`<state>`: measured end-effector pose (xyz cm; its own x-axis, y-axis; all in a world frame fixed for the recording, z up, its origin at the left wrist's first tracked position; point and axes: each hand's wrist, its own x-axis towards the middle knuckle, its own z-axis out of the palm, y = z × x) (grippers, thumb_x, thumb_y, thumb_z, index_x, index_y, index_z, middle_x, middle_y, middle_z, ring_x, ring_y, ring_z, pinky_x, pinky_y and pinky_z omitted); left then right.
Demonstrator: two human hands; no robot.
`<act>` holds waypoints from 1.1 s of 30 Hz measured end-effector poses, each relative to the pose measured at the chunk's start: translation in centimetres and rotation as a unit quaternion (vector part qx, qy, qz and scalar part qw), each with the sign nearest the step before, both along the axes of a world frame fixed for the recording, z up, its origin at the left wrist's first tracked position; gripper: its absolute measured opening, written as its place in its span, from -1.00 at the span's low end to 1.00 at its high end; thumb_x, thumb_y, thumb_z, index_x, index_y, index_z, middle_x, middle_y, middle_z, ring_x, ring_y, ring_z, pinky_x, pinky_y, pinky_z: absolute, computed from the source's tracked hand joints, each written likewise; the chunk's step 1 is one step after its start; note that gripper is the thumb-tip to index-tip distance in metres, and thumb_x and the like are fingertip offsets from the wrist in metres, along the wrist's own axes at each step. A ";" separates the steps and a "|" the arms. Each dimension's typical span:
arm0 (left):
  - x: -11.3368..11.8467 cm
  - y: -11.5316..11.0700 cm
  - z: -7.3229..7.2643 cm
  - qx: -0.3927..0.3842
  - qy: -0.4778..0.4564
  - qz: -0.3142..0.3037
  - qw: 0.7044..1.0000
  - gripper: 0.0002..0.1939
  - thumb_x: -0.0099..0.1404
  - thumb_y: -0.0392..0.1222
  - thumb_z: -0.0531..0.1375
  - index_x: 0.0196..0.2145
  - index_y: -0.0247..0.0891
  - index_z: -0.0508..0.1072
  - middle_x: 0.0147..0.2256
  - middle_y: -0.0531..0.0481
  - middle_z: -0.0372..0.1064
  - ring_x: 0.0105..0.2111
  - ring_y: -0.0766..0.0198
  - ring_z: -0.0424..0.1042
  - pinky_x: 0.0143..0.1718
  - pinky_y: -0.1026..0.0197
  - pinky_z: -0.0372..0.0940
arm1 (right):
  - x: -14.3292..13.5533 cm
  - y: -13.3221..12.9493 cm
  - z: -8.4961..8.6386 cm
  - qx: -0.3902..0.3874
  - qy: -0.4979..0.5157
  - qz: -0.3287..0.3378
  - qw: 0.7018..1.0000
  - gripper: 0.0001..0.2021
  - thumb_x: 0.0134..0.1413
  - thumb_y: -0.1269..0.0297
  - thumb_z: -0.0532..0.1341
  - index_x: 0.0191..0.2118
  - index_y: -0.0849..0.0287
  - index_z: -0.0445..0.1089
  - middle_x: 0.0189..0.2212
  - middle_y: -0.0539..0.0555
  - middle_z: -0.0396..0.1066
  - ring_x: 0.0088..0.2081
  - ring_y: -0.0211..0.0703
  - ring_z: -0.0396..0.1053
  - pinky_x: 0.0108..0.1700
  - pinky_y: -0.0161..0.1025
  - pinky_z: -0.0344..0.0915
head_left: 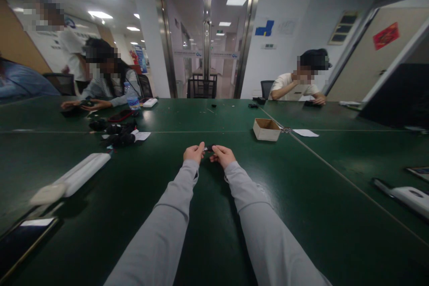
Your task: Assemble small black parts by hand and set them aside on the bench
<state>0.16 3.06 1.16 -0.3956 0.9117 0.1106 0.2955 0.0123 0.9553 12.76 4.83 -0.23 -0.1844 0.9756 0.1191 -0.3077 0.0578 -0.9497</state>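
Both my hands meet over the middle of the green table (214,205), arms stretched forward in grey sleeves. Between them is a small black object (209,148) with a lighter patch at its left end; its kind is too small to make out. My left hand (193,152) pinches its left end between thumb and fingers. At the other end, my right hand (224,155) grips it the same way. The fingertips cover part of the object.
An open cardboard box (267,133) stands right of my hands, beside a white paper (305,132). Black items (122,136) lie in a pile at the left, near a water bottle (132,97). A white device (89,170) and a phone (27,241) lie nearer. Several people sit or stand beyond.
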 end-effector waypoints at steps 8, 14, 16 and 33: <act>0.1 0.1 -0.6 0.033 -0.007 -0.020 0.999 -0.56 0.02 0.20 0.11 -0.68 -0.26 0.33 -0.71 0.04 0.24 -0.66 0.37 0.22 -0.59 0.31 0.09 | 0.2 1.1 -1.4 0.007 0.019 -0.004 1.000 -0.67 -0.23 0.10 0.34 -0.42 0.30 0.39 -0.51 0.07 0.40 -0.65 -0.31 0.30 -0.66 -0.40 0.32; 0.3 0.2 -1.0 0.135 -0.130 -0.105 0.977 -0.63 -0.11 0.06 0.27 -0.49 -0.32 0.37 -0.56 0.02 0.33 -0.55 0.37 0.29 -0.48 0.31 0.21 | 0.1 0.9 -0.9 -0.035 0.031 -0.023 0.999 -0.75 -0.15 0.21 0.33 -0.43 0.31 0.37 -0.57 0.06 0.39 -0.68 -0.31 0.29 -0.68 -0.39 0.31; 0.2 0.1 -0.8 0.151 -0.143 -0.130 0.970 -0.62 -0.12 0.00 0.29 -0.40 -0.31 0.40 -0.49 0.00 0.37 -0.49 0.35 0.33 -0.41 0.29 0.24 | 0.2 0.5 -0.3 -0.052 0.046 -0.020 0.997 -0.79 -0.12 0.25 0.31 -0.42 0.32 0.37 -0.57 0.07 0.39 -0.68 -0.31 0.29 -0.67 -0.40 0.32; -0.2 0.7 -1.0 0.044 -0.112 -0.107 0.987 -0.52 -0.16 0.22 0.23 -0.57 -0.33 0.37 -0.64 0.03 0.30 -0.64 0.40 0.24 -0.57 0.32 0.15 | 0.3 0.3 -0.3 -0.028 0.047 -0.004 0.999 -0.80 -0.13 0.27 0.32 -0.44 0.32 0.39 -0.56 0.07 0.39 -0.66 -0.32 0.30 -0.65 -0.40 0.33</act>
